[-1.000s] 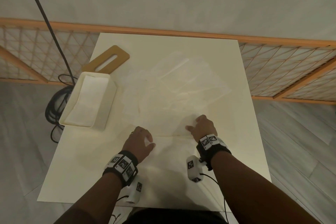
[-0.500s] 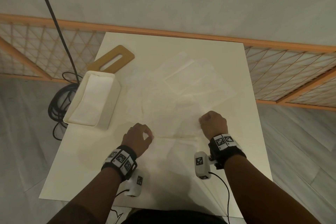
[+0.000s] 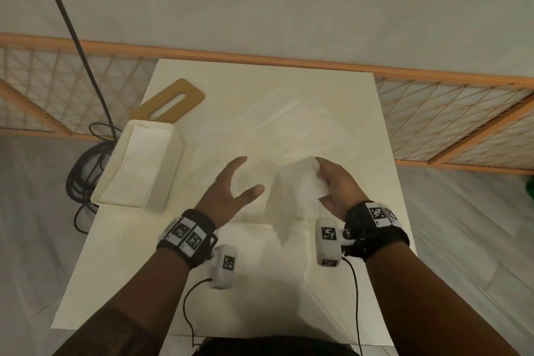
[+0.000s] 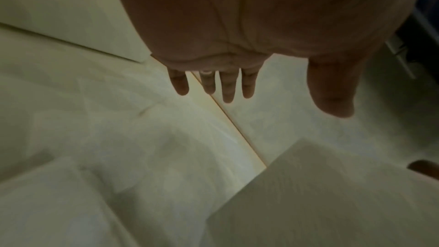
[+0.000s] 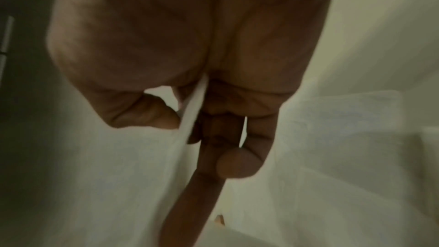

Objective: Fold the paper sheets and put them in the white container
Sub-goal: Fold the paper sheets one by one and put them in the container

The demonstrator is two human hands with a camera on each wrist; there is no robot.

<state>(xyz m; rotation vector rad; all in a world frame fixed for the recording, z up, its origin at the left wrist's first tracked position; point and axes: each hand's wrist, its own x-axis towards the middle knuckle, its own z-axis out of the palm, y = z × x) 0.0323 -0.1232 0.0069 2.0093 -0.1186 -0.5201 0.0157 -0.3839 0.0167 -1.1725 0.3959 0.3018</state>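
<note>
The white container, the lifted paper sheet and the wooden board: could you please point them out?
white container [image 3: 161, 179], head view, right outer wall.
paper sheet [image 3: 300, 191], head view, middle of the lifted part.
wooden board [image 3: 190, 93], head view, rounded far end.

Thin, translucent paper sheet [image 3: 300, 188], matt and slightly crinkled, in the right hand [image 3: 338, 185]. Container [image 3: 161, 179] is smooth white plastic, table [image 3: 346, 101] a matt cream top, board [image 3: 173, 100] plain wood, wristbands [image 3: 187, 235] black cloth.

Both wrist views are blurred; loose sheets [image 3: 277, 136] overlap indistinctly.
</note>
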